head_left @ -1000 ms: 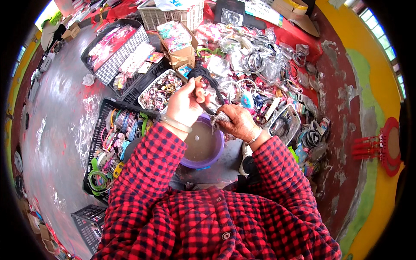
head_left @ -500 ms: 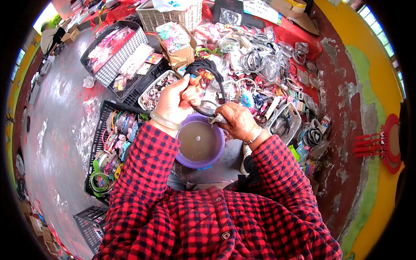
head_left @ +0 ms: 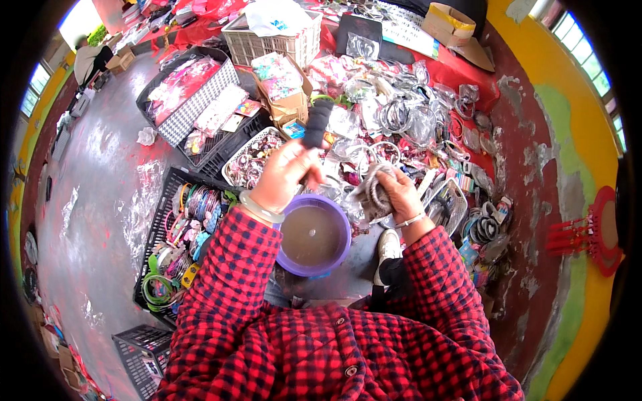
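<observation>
My left hand (head_left: 287,170) is closed around a black headband (head_left: 317,123), which stands up from the fingers and is seen nearly edge-on. My right hand (head_left: 401,195) grips a crumpled grey cloth (head_left: 369,195), apart from the headband. Below and between both hands stands a purple basin (head_left: 347,234) of murky, brownish water with a small pale spot in its middle. Beyond the hands lies a heap of headbands and hair accessories (head_left: 401,120), many in clear plastic bags.
A black crate (head_left: 144,267) full of headbands stands at the left. Behind it are a white basket (head_left: 231,170), a patterned bin (head_left: 194,110), a cardboard box (head_left: 291,103) and a pale crate (head_left: 251,43). A white shoe (head_left: 389,246) is beside the basin. Another person (head_left: 87,61) sits far left.
My right hand, with the cloth, has come away from the headband and moved right and slightly down. The headband has turned edge-on in my left hand. The view has shifted a little.
</observation>
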{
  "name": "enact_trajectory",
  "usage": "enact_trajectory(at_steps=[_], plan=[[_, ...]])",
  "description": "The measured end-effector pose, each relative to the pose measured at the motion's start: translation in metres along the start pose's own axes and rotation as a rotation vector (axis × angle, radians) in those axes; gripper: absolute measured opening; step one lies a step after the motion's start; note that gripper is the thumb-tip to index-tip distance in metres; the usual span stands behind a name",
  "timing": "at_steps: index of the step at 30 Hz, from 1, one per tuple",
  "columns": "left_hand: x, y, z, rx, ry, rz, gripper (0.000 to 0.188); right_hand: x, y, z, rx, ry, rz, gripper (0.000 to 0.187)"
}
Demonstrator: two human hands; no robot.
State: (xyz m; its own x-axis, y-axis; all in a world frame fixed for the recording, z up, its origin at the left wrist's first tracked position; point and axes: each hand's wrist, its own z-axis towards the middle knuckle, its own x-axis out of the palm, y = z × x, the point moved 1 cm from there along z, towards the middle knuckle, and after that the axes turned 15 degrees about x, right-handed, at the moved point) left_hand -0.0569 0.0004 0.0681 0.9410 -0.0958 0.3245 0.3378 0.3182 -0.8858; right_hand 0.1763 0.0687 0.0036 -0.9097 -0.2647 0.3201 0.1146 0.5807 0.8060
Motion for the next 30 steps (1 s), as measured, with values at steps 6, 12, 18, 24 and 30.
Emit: enact_trajectory(at_steps=[6, 12, 18, 24, 30], plan=[[0.013, 0.016, -0.002, -0.022, 0.116, 0.060, 0.015, 0.013, 0.039, -0.032, -0.081, 0.363, 0.223, 0.050], [0.024, 0.017, -0.007, 0.015, 0.163, 0.215, 0.018, 0.045, 0.070, -0.058, -0.590, 0.048, -0.063, 0.038], [0.034, 0.023, -0.013, 0.298, 0.198, 0.575, 0.019, 0.081, 0.066, -0.035, -1.039, -0.354, -0.840, 0.035], [0.017, 0.040, -0.016, 0.247, 0.125, 0.608, 0.020, 0.095, 0.046, -0.040, -1.060, -0.226, -0.885, 0.040], [0.013, 0.054, -0.015, 0.347, 0.064, 0.626, 0.018, 0.093, 0.021, -0.040, -0.988, -0.100, -0.885, 0.034]])
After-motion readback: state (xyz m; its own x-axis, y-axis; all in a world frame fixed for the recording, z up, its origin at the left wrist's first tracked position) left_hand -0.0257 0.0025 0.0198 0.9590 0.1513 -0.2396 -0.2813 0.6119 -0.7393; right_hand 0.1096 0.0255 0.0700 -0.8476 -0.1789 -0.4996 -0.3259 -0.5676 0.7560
